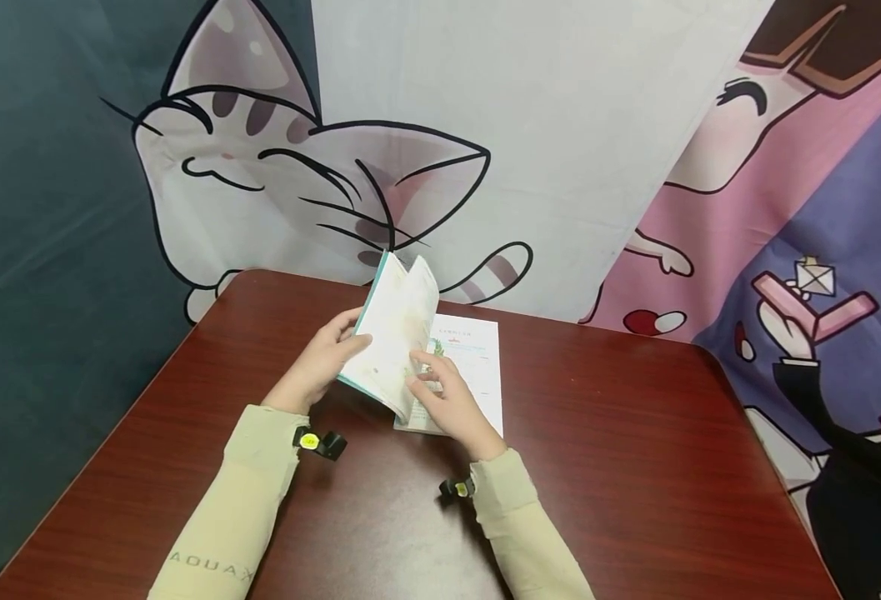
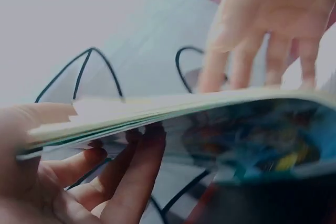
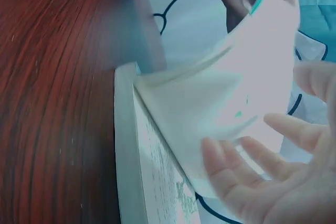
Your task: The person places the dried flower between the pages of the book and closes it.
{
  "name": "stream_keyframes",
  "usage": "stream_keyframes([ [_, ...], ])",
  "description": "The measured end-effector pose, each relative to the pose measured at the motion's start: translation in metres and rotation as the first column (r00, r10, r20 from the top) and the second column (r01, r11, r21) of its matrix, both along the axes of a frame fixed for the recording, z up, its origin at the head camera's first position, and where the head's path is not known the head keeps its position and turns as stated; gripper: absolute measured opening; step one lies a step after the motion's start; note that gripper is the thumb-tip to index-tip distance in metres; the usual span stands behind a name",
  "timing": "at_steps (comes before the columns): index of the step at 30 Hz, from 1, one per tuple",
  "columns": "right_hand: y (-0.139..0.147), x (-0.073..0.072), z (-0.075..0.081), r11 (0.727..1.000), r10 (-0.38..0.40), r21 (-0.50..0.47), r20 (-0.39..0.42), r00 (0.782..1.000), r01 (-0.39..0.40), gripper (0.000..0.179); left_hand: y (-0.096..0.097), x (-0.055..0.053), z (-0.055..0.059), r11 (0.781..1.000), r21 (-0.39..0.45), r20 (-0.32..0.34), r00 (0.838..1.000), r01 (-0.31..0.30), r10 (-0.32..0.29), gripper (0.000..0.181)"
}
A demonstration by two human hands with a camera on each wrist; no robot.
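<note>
A book (image 1: 478, 358) with a teal-edged cover lies opened on the table, its right part flat and showing a printed page with a green picture. Its left part, the cover with a bundle of pages (image 1: 387, 342), is raised at a slant. My left hand (image 1: 323, 354) grips that raised part by the outer edge, thumb on the pale page and fingers behind the cover. My right hand (image 1: 448, 400) is at the curved page (image 3: 210, 114) near the middle of the book, its fingers spread and loosely bent; whether they touch the paper is hard to tell.
The book lies near the far edge of the dark red wooden table (image 1: 598, 467). Behind the table hangs a cloth backdrop (image 1: 545, 125) with cartoon cat and figure drawings. Each sleeve cuff has a small black wrist camera (image 1: 323, 443) strapped at it.
</note>
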State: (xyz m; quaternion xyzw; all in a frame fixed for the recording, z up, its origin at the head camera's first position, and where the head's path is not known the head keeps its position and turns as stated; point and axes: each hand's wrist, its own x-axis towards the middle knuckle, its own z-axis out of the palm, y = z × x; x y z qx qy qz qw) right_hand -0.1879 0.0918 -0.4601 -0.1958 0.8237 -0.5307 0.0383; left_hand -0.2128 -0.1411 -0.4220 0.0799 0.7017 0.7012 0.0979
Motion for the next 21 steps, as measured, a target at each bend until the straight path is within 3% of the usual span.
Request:
stream_keyframes([
  [6,-0.001,0.001,0.004,0.994,-0.041,-0.099,-0.004,0.999,0.040,0.045,0.020,0.007,0.004,0.995,0.083,0.012,0.998,0.064,-0.065,0.054],
  [9,0.000,0.002,0.007,0.992,-0.045,-0.116,0.021,0.999,0.047,0.047,0.031,0.009,0.004,0.991,0.069,-0.012,0.994,0.111,-0.110,0.056],
  [12,0.003,0.001,0.010,0.986,-0.041,-0.160,0.026,0.999,0.044,0.048,0.044,0.011,0.001,0.992,-0.037,-0.064,0.990,0.122,-0.124,0.053],
  [14,0.006,0.003,0.022,0.978,-0.033,-0.205,0.032,0.999,0.039,0.048,0.052,0.013,-0.003,0.984,-0.145,-0.117,0.986,0.102,-0.119,0.049],
  [17,0.013,0.001,0.030,0.960,-0.029,-0.276,0.048,0.998,0.041,0.046,0.061,0.014,-0.011,0.962,-0.254,-0.198,0.969,0.098,-0.151,0.045],
  [21,0.031,-0.006,0.028,0.943,-0.113,-0.299,0.123,0.986,0.145,0.046,0.068,0.016,-0.021,0.919,-0.368,-0.233,0.943,0.140,-0.237,0.050],
])
